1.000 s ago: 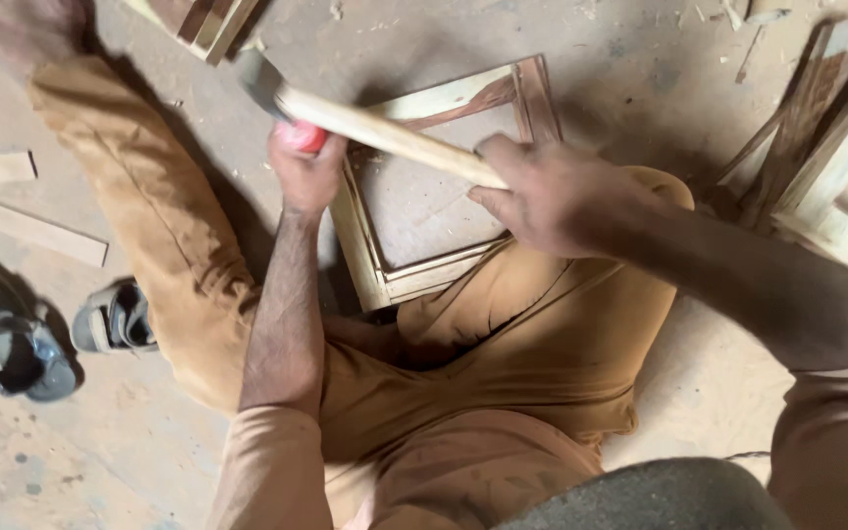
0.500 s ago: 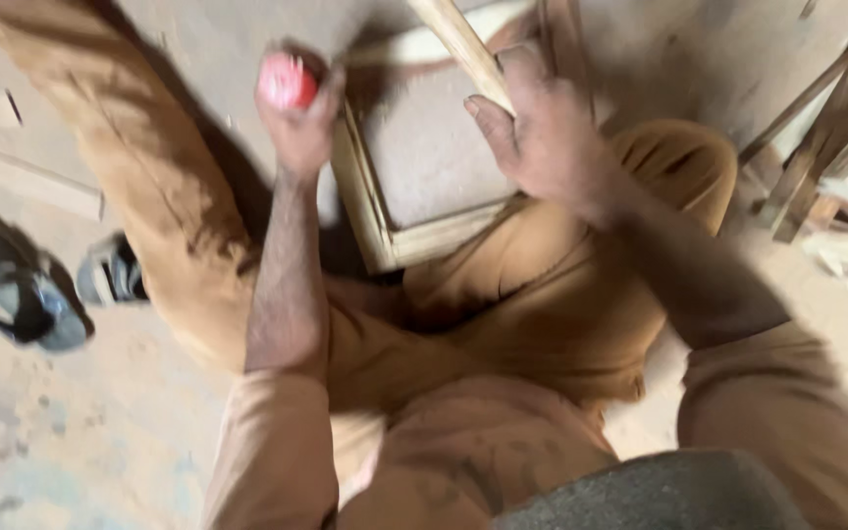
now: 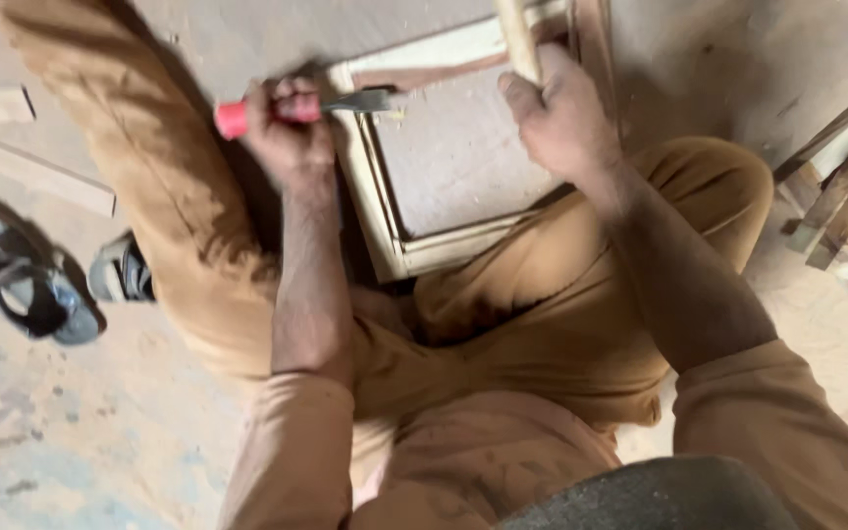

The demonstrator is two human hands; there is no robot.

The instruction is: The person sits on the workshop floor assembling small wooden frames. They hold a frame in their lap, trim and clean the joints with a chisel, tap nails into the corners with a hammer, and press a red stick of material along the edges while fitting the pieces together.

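Left hand [image 3: 289, 132], fingers wrapped on the red-handled chisel [image 3: 306, 106], now lays its blade on the frame's [image 3: 385, 236] top-left corner on the floor, while right hand [image 3: 563, 123] has swung the hammer handle [image 3: 519, 39] upright, likely poised to strike.

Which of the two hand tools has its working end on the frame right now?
The red-handled chisel in the left hand: its blade lies on the frame. The wooden handle in the right hand runs out of view.
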